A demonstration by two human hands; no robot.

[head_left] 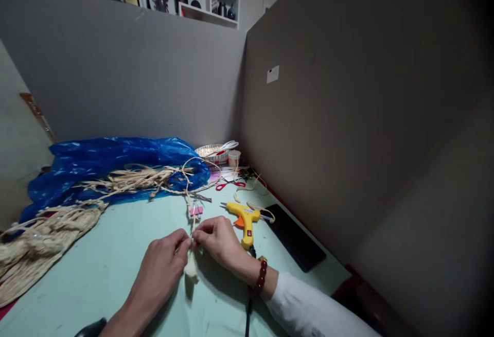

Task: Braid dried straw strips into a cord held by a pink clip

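Note:
My left hand (165,257) and my right hand (219,242) meet over the table, each pinching a pale straw-coloured cord (194,222) between thumb and fingers. Just beyond my fingers a pink binder clip (196,210) sits on the cord, which runs on toward the back in a loop. Below my fingertips hangs a wider, pale loose end (191,271). Right of my right hand lies a yellow hot glue gun (247,218) with an orange trigger. The exact point where my fingers grip is partly hidden.
A blue plastic bag (116,154) with straw strands (135,178) lies at the back left. A woven straw piece (50,244) is at the left edge. Red-handled scissors (230,185), a paper cup (234,158) and a black flat slab (297,239) lie toward the right. Grey partitions (154,74) enclose the table.

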